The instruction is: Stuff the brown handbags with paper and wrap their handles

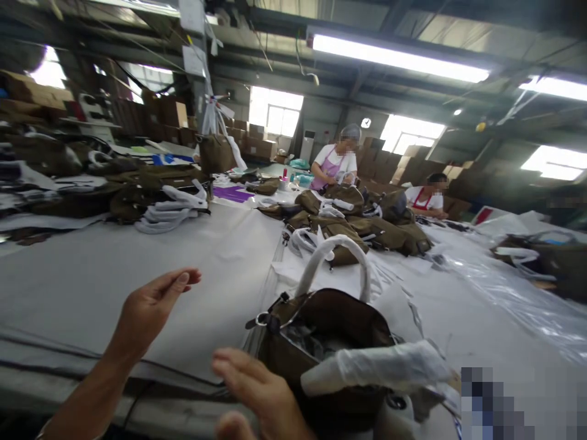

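My left hand (153, 300) is raised over the table's pale cover, left of an olive-brown handbag. Its fingers reach loosely to the right, thumb alongside, and nothing shows in it. Low in the view, my right hand (266, 391) is open, fingers stretched out, right beside the bag's near left side; whether it touches the bag I cannot tell. The handbag (284, 360) stands upright with its top open and greyish stuffing (316, 342) inside. White wrapping covers its far handle (321, 250) and its near handle (380, 365). A metal ring and dark strap show at its left end.
Brown bags (358, 232) with wrapped handles are heaped behind the handbag. Another pile (151, 189) lies at left. Clear plastic sheeting (509, 293) spreads at right. Two co-workers, one in a purple apron (328, 168) and one in a red apron (424, 198), are across the table.
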Demonstrator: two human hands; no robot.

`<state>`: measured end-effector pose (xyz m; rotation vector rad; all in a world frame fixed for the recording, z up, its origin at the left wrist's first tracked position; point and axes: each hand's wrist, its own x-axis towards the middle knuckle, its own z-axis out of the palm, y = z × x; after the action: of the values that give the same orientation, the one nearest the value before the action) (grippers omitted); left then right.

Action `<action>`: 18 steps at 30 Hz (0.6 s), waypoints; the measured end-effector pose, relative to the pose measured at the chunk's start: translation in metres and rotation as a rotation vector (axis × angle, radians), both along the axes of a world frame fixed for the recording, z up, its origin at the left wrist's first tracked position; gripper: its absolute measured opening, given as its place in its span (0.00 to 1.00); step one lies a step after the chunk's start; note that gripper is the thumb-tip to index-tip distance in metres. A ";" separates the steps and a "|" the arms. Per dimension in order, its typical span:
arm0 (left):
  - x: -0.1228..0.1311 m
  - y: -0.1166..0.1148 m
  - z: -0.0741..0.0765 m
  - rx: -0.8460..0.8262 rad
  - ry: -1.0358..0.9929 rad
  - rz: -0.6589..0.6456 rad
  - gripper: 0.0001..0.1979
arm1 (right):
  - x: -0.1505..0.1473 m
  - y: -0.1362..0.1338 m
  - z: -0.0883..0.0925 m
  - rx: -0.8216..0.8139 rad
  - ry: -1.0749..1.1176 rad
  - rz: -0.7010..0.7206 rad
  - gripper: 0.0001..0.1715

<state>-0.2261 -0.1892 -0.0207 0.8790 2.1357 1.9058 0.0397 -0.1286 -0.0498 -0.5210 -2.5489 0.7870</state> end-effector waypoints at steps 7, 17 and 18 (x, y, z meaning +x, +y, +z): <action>-0.053 -0.034 -0.037 -0.206 0.112 0.060 0.28 | -0.106 -0.005 -0.083 0.061 -0.101 -0.115 0.53; -0.094 0.009 -0.059 -0.238 0.128 -0.088 0.25 | -0.150 0.005 -0.107 0.200 0.124 0.028 0.43; -0.101 0.019 -0.056 -0.234 0.136 -0.104 0.24 | -0.151 0.008 -0.106 0.197 0.149 0.057 0.38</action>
<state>-0.3274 -0.1699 -0.0771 1.0715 2.2807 1.5488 -0.1111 -0.1202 -0.1561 -0.3160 -2.4770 0.5627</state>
